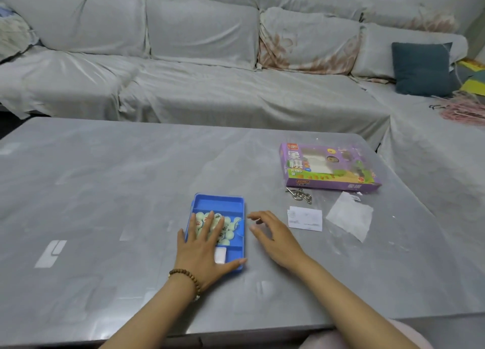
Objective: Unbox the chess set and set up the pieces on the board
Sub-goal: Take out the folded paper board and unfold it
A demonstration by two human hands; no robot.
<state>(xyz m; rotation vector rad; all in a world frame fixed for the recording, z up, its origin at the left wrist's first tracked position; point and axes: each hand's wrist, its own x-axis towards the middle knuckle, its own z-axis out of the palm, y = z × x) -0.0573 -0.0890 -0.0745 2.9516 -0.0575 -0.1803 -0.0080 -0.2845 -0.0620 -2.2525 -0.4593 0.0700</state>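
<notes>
A blue plastic tray point(220, 204) lies on the grey table, holding several pale round xiangqi pieces point(229, 234) and a small white packet point(220, 255). My left hand point(202, 251) lies flat over the tray with straight fingers pressing on the pieces. My right hand point(273, 237) hovers just right of the tray, fingers relaxed and slightly spread, holding nothing. The purple chess set box point(328, 168) lies further back on the right.
A metal wire puzzle point(299, 195) lies in front of the box. A white slip of paper point(305, 218) and a clear plastic bag point(349, 214) lie right of my right hand. A covered sofa point(210, 59) stands behind the table, with a teal cushion point(422, 69).
</notes>
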